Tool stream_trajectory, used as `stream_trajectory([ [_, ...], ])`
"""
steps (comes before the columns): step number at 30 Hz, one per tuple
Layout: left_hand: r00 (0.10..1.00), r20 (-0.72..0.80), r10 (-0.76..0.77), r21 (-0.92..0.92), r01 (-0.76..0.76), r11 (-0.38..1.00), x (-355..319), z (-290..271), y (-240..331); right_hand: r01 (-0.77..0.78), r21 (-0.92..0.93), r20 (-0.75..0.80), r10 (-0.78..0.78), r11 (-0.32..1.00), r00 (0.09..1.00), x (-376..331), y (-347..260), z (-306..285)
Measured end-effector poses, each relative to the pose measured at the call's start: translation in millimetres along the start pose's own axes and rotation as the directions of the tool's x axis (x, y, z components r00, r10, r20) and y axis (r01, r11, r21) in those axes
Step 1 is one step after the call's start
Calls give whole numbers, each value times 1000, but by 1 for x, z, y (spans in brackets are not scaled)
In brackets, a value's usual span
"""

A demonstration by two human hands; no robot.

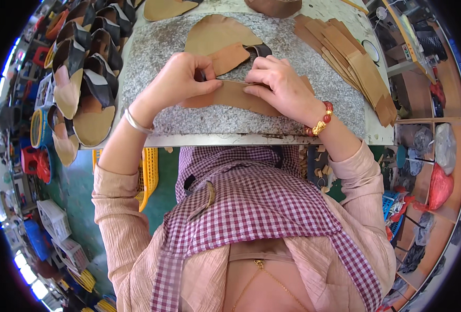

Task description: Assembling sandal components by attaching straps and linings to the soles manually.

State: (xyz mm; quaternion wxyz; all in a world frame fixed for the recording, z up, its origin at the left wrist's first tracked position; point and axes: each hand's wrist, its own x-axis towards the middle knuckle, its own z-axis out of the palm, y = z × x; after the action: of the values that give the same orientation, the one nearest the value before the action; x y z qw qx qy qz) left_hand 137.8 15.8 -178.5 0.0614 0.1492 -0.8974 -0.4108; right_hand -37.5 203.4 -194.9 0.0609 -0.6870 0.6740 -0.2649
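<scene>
Clock read from the brown strip [233,99], lying on the grey mat [163,124] between both hands; table [230,140] edge at 6 o'clock, a narrow band of mat short of it. Left hand [186,78] at 10: thumb and forefinger pinched on the strip's far edge. Right hand [281,83] at 2: fingers curled, thumb and fingertips gripping the same edge. Bare mat at 8 and 10 leaves room; tight at 12, where a round-edged tan piece [217,34] with an orange-brown flap [229,57] lies near. Between 2 and 3, a fanned stack [345,57] of long, flat brown pieces. Toward 9–10, rows of curved shoe uppers [94,124], tan and black. Mat speckled; strip smooth, leather-like, near edge wavy.
</scene>
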Motion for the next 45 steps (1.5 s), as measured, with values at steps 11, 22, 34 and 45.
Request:
stream_trajectory([
  [11,992,57,110,-30,-109,994,-7,5,13,119,-182,-45,-129,976,991,8,-16,5],
  [22,986,150,74,-112,-57,992,-9,0,2,152,-73,99,-144,986,985,5,-8,-2],
  [34,947,318,49,-400,87,913,-18,10,-9,-207,177,426,115,962,898,2,-29,-20],
  [45,938,346,37,-393,109,913,-17,20,-19,-147,188,384,65,971,921,-3,-30,-16],
])
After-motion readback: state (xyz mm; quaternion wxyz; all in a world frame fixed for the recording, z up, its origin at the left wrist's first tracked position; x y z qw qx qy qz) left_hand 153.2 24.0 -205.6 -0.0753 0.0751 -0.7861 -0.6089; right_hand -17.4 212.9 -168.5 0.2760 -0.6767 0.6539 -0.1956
